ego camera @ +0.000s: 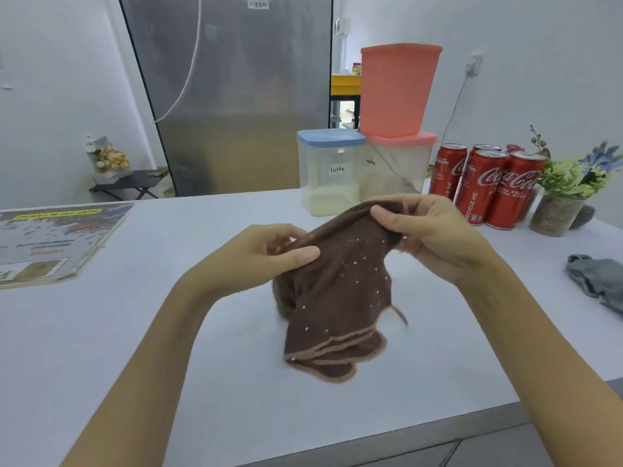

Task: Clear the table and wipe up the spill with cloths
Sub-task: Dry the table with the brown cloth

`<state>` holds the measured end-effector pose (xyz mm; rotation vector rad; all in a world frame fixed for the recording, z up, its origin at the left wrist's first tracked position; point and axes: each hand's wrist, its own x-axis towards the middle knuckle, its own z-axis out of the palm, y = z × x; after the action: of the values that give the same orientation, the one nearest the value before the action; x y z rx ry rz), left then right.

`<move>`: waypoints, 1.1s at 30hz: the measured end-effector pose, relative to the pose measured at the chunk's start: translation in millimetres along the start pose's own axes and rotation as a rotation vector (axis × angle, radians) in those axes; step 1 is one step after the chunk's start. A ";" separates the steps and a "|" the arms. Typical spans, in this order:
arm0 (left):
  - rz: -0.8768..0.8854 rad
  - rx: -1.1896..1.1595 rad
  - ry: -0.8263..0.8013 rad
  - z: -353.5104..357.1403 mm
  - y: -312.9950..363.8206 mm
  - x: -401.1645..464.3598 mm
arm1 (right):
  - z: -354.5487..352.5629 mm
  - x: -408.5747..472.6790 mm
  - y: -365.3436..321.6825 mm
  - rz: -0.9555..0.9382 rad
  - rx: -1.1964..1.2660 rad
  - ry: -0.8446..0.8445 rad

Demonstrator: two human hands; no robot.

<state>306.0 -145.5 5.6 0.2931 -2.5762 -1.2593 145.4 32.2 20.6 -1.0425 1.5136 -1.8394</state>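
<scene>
A brown cloth with small pale dots and a light border hangs between both hands above the middle of the white table. Its lower edge droops onto the tabletop. My left hand pinches the cloth's left upper edge between thumb and fingers. My right hand grips the right upper edge, fingers curled over it. A crumpled grey cloth lies at the table's right edge. I cannot make out a spill on the table.
At the back stand a blue-lidded container labelled latte, a pink-lidded one with a pink tub on top, several red cola cans and a flower pot. A laminated menu lies at the left. A steel fridge stands behind.
</scene>
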 end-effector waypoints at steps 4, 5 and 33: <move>-0.020 0.068 -0.015 -5.5 0.3 -2.7 | -6.1 -0.6 -21.9 -0.111 0.082 0.122; 0.007 0.024 0.037 -7.2 2.4 -2.5 | -7.9 -0.9 -27.3 -0.134 0.092 0.141; -0.110 0.243 0.552 -15.6 26.6 43.7 | 38.0 30.9 9.9 -0.106 -0.309 0.498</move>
<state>267.8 -153.7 42.1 0.7261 -2.2409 -0.7501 158.9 -15.9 20.8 -0.8426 2.1215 -2.0893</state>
